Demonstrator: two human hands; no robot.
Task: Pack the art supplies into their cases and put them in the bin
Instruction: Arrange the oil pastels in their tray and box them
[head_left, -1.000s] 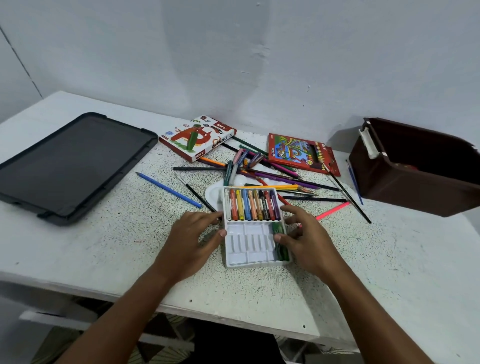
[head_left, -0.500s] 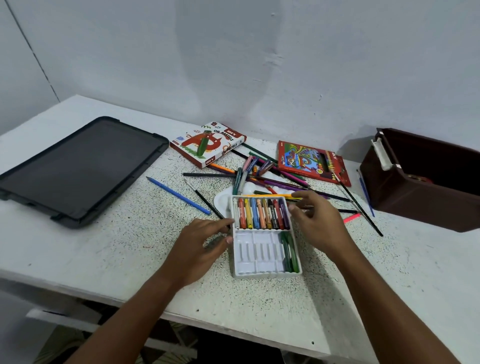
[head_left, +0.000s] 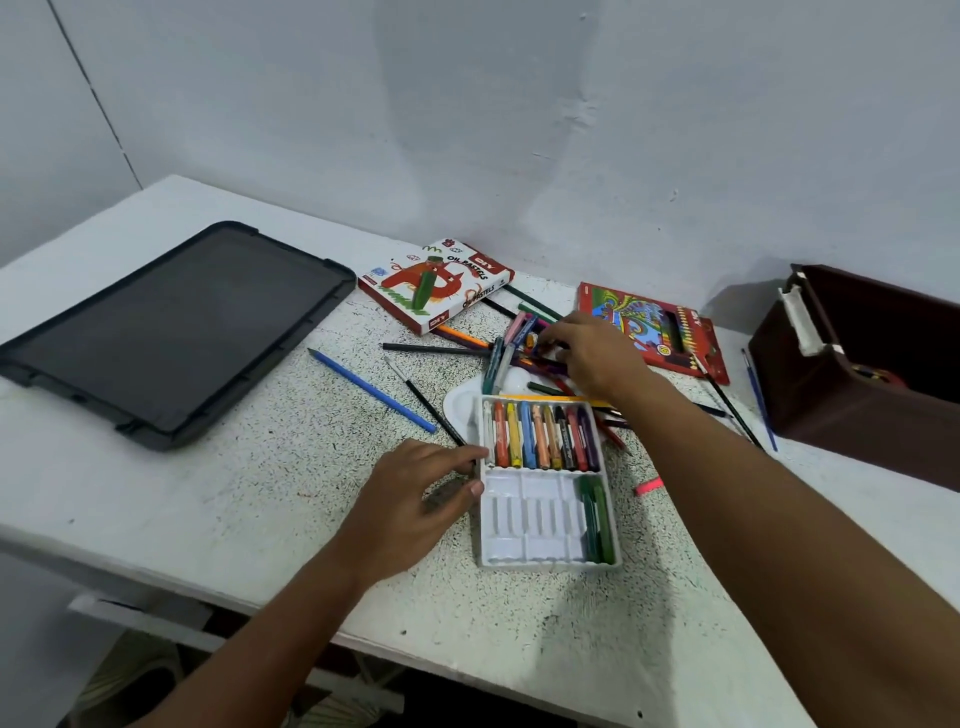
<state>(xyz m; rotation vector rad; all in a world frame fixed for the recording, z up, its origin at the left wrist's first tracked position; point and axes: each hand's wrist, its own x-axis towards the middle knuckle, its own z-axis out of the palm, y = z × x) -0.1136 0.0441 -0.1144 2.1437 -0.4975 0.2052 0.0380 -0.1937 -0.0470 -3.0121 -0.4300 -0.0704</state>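
White tray (head_left: 524, 525) of multicoloured pastels (head_left: 543, 435), two green (head_left: 597, 519) near right. Speckled white table (head_left: 260, 493). Dark grey lid (head_left: 171, 332) left; brown bin (head_left: 857, 395) right; red pencil box (head_left: 654, 325), perhaps swirl-patterned.

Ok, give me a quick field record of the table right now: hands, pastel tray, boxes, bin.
left hand: rests against the white pastel tray, fingers at its left edge
right hand: reaching into the loose pile; grip unclear
tray fill: far row full, near row holds green pastels at right only
oil pastels box: shut, behind pile
pencil box: beside wall
brown bin: far right
dark lid: far left
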